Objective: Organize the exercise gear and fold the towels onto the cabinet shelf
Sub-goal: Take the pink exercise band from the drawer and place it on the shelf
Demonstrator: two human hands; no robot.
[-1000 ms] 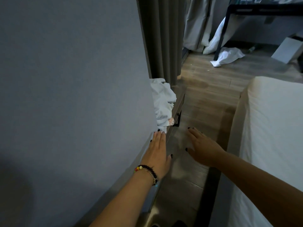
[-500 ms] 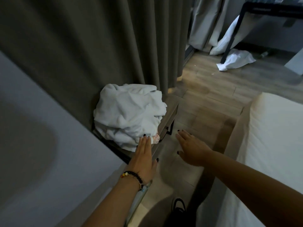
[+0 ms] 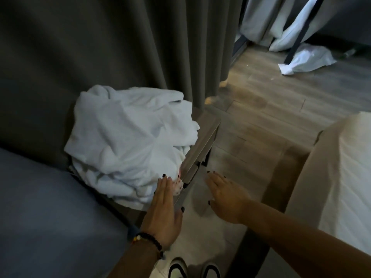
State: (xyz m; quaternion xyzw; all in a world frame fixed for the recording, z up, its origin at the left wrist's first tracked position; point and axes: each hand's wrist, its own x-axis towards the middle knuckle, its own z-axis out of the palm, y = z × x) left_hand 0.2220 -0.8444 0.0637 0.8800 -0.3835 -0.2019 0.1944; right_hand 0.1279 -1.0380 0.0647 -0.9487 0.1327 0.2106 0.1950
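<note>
**Inspector:** Beside the dark curtain [image 3: 120, 47], a rumpled heap of white towels [image 3: 130, 137] is sitting unfolded on a low cabinet [image 3: 202, 141].

**Clerk:** Are the hands holding anything?

**Inspector:** Neither. The left hand [image 3: 162, 209] is lying flat, fingers straight, tips touching the heap's near edge. The right hand [image 3: 226, 199] is hovering spread over the floor [image 3: 271, 109], empty.

**Clerk:** Progress?

**Inspector:** Folding is looking unstarted. Another white cloth [image 3: 307, 60] is lying on the far floor. Exercise gear is not showing.

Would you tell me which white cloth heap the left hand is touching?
The crumpled towel pile on the cabinet; the left hand touches it, unlike the cloth far across the floor.
</note>
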